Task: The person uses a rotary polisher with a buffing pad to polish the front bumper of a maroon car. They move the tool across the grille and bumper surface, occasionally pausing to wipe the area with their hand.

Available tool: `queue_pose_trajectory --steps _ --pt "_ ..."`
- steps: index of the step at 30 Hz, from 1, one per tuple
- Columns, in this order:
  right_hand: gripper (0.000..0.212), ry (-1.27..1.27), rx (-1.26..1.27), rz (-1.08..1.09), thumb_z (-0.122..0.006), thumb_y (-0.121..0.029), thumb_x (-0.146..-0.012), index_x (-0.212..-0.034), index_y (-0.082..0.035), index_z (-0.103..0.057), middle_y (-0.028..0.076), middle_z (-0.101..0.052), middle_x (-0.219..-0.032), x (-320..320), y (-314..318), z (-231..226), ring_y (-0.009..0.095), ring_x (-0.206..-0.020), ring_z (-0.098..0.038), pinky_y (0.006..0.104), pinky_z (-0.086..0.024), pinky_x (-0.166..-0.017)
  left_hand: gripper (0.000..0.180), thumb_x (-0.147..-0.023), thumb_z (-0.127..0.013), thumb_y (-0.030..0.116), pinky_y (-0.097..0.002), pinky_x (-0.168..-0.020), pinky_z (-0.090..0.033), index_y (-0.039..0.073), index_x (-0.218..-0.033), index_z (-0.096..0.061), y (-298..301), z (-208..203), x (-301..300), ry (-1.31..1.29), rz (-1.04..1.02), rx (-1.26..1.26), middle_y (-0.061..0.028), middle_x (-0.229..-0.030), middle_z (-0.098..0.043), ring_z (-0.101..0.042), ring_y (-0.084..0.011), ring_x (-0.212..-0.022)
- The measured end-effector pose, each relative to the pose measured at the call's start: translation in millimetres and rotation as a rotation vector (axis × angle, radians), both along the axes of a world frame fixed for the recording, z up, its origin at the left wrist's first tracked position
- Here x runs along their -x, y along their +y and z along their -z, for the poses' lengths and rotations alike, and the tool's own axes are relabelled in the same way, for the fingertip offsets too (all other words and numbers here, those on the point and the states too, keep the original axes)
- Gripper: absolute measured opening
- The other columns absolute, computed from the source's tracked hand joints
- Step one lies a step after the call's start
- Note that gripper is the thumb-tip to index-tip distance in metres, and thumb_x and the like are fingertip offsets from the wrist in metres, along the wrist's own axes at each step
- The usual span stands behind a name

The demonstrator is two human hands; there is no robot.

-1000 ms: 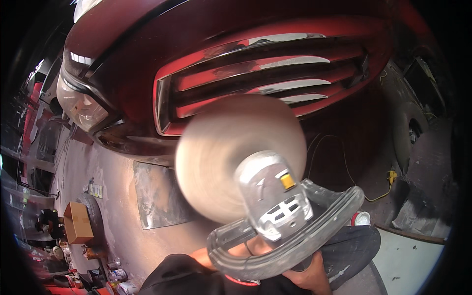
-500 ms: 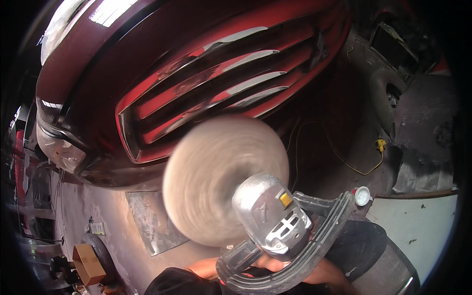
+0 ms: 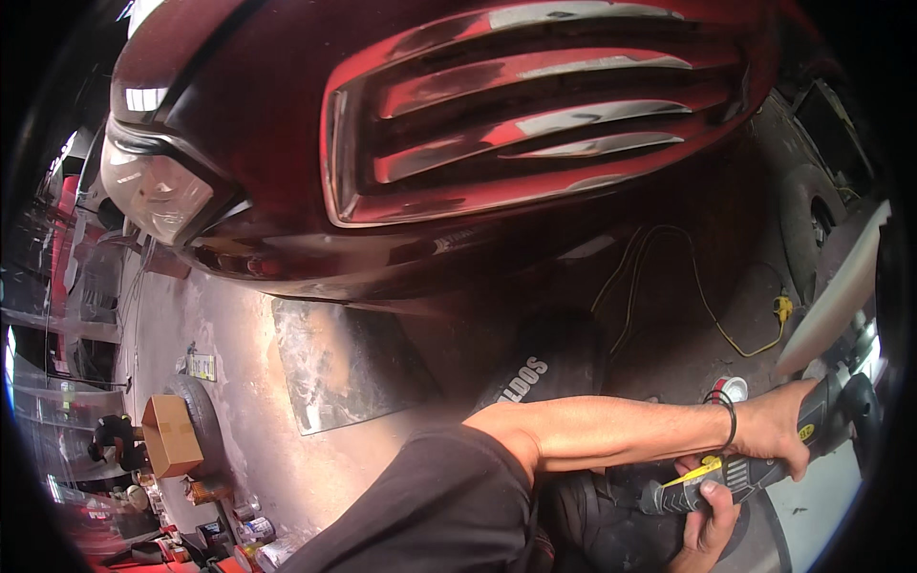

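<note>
At the lower right, a black and grey polisher (image 3: 740, 476) lies sideways, turned away from the car. Its big pale pad (image 3: 841, 286) is seen nearly edge-on by the right rim. My left arm reaches across, and my left hand (image 3: 778, 420) is closed round the front of the body near the head. My right hand (image 3: 712, 523) is wrapped round the rear handle, beside a yellow strip. In front of me stands the dark red car front (image 3: 277, 115) with its slatted, partly shiny grille (image 3: 535, 143) and headlight (image 3: 167, 191). The pad is apart from the car.
A yellow cable with a plug (image 3: 783, 307) runs over the floor at right, near a tyre (image 3: 810, 224). A round red-and-white tin (image 3: 731, 387) stands beyond my left wrist. At left are a flat sheet (image 3: 344, 368), a cardboard box (image 3: 172, 437) and several cans (image 3: 256, 528).
The polisher has swung from in front of the grille to the far right, its pad turning edge-on. My left arm now stretches across. The view has shifted, so the car sits higher and further right.
</note>
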State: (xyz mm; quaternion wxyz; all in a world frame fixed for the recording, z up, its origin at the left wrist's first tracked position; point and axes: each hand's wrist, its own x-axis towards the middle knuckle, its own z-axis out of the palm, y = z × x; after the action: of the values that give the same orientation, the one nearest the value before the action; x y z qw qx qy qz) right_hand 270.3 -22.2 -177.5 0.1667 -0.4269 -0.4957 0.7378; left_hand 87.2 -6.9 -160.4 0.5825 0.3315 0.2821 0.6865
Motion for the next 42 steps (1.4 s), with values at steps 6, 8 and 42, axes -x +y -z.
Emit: queue_pose_trajectory --steps 6,8,42 --pt "0.06 -0.155 -0.127 0.057 -0.082 -0.026 -0.093 -0.141 0.003 -0.06 0.011 -0.068 -0.132 1.3 25.9 7.4 0.022 -0.118 -0.067 0.0368 -0.052 -0.104 0.082 -0.055 -0.095 0.027 -0.0375 -0.087 -0.059 -0.007 -0.121 -0.059 25.5 16.7 18.5 0.281 -0.116 0.122 -0.02 -0.097 -0.072 -0.074 -0.0332 -0.092" --pt "0.053 -0.37 -0.292 -0.462 -0.083 -0.029 -0.094 -0.132 0.003 -0.068 0.01 -0.075 -0.123 8.4 35.6 -15.7 0.023 -0.113 -0.071 0.0374 -0.051 -0.103 0.056 -0.064 -0.092 0.02 -0.0322 -0.071 -0.058 -0.002 -0.108 -0.066 12.6 24.8 30.0 0.209 -0.156 0.063 -0.0082 -0.086 -0.071 -0.07 -0.0201 -0.075" --pt "0.047 -0.837 -1.006 0.079 -0.073 -0.012 -0.094 -0.14 -0.006 -0.065 0.021 -0.066 -0.137 -52.0 187.4 212.0 0.041 -0.131 -0.061 0.0494 -0.048 -0.113 0.082 -0.072 -0.088 0.022 -0.0402 -0.081 -0.063 -0.004 -0.142 -0.054 -271.9 45.9 28.3 -0.301 -0.007 0.976 -0.0176 -0.109 -0.073 -0.076 -0.0284 -0.09"
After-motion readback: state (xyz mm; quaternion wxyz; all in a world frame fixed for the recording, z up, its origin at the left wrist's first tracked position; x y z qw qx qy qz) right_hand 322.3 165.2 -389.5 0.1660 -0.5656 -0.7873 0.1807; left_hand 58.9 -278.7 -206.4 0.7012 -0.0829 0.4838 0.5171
